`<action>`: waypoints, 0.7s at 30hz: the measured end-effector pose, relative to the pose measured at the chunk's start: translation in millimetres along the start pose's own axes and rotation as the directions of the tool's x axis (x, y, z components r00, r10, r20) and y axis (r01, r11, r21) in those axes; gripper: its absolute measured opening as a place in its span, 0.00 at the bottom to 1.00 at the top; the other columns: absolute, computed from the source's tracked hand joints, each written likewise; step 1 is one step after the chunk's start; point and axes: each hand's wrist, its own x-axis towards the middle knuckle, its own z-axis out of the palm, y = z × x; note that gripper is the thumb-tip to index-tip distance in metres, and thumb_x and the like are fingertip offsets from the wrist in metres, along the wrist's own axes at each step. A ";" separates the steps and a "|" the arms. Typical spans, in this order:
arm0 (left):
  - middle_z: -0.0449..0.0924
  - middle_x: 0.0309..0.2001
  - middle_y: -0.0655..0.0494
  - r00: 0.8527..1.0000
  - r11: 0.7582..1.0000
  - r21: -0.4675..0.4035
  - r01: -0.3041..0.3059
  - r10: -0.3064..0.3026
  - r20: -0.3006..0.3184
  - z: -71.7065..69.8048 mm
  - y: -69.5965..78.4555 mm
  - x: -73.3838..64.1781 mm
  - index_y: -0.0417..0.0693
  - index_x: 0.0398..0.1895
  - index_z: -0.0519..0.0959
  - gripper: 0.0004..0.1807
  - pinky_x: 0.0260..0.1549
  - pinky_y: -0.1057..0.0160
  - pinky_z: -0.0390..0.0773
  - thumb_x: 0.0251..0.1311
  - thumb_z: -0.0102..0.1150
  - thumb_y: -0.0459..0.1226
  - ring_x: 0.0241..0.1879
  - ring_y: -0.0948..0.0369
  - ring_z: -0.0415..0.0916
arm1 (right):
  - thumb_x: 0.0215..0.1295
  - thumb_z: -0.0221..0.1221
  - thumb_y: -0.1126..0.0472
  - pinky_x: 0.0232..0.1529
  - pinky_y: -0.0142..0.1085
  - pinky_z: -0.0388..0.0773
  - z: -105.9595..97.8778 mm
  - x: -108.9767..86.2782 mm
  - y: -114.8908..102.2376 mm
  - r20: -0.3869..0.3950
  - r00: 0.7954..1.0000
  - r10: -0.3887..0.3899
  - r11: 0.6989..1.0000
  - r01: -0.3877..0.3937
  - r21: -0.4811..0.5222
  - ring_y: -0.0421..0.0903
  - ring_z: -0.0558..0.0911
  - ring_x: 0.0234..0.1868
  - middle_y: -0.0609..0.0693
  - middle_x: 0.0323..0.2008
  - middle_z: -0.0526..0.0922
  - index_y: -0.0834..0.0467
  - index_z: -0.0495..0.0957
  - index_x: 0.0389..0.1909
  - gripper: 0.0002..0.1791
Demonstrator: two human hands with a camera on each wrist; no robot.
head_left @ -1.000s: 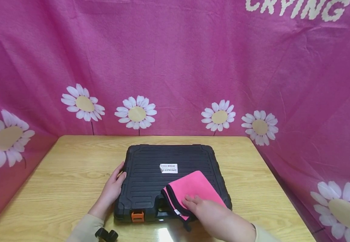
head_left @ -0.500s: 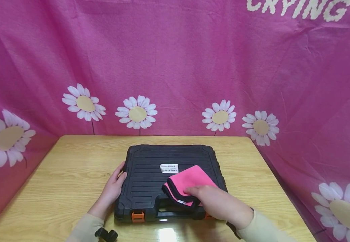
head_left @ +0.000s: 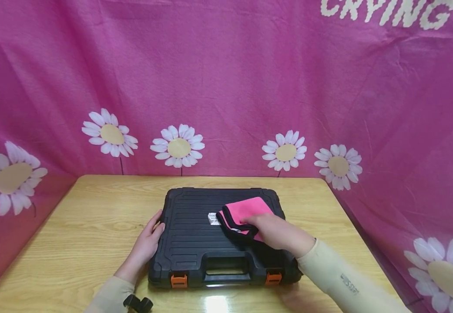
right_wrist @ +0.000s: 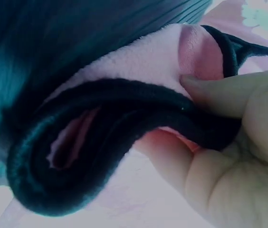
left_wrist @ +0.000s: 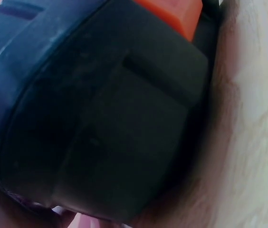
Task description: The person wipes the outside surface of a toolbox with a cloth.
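A black plastic tool case [head_left: 187, 243] lies flat on the wooden table, its carry handle and two orange latches facing me. My left hand [head_left: 148, 237] rests along the case's left side, fingers reaching forward. In the left wrist view the case's dark corner [left_wrist: 115, 109] fills most of the picture. My right hand [head_left: 275, 230] pinches a folded pink towel [head_left: 249, 208] with black edging over the right half of the lid. Thumb above and fingers beneath hold the towel's black-edged fold [right_wrist: 143, 104] in the right wrist view. The towel covers part of a white label [head_left: 213, 218].
The wooden table [head_left: 93, 217] extends around the case on both sides. Behind and beside it hangs a magenta curtain [head_left: 226, 87] printed with daisies. A small black clip-like device [head_left: 138, 303] sits at my left wrist.
My right hand has carried the towel from the handle side up and away over the lid, uncovering the handle and right latch. The left hand has stayed at the case's side.
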 end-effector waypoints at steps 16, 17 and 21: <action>0.48 0.80 0.31 1.000 1.000 -0.020 0.005 -0.005 0.006 1.4 1.5 -1.8 0.47 0.84 0.46 0.31 0.70 0.39 0.68 0.83 0.35 0.38 0.73 0.35 0.63 | 0.66 0.62 0.72 0.49 0.41 0.82 -11.3 50.5 64.1 -0.137 0.989 -0.064 0.998 0.060 -0.028 0.42 0.77 0.34 0.49 0.34 0.85 0.60 0.85 0.45 0.09; 0.48 0.80 0.31 1.000 1.000 -0.019 0.007 -0.007 0.006 1.4 1.5 -1.9 0.47 0.84 0.46 0.31 0.70 0.39 0.68 0.83 0.35 0.39 0.73 0.35 0.63 | 0.67 0.61 0.72 0.50 0.42 0.82 -12.4 52.2 67.0 -0.135 0.990 -0.050 0.999 0.048 -0.024 0.43 0.77 0.35 0.50 0.35 0.85 0.60 0.85 0.45 0.10; 0.48 0.81 0.32 1.000 1.000 -0.019 0.007 -0.007 0.007 1.2 2.1 -2.1 0.48 0.84 0.46 0.31 0.70 0.39 0.67 0.83 0.36 0.39 0.74 0.35 0.63 | 0.68 0.59 0.73 0.53 0.44 0.81 -16.2 58.9 77.6 -0.135 0.991 -0.002 1.000 -0.001 -0.016 0.45 0.79 0.37 0.51 0.36 0.86 0.59 0.85 0.46 0.11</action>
